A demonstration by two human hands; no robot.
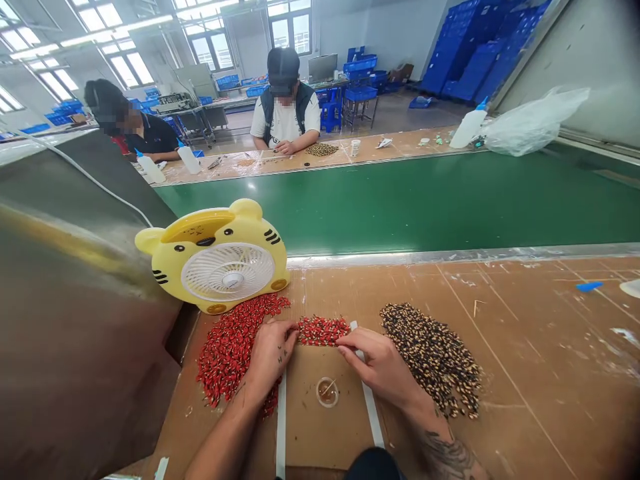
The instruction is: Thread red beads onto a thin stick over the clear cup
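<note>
At the red beads point(324, 331), left hand point(270, 357) and right hand point(377, 360) half-curl, touching, grip unclear.

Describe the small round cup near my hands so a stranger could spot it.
On the brown workbench below the green conveyor belt, find the cardboard sheet between white strips. Below the left hand and right hand sits a small clear round cup. Unlike the heaped red pieces, it holds amber contents and a thin stick.

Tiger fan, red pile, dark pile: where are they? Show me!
Yellow tiger fan point(227, 272), head view, on its white grille.
Red pile point(230, 353), head view, on the pile's left part.
Dark speckled pile point(430, 360), head view, on its middle.
</note>
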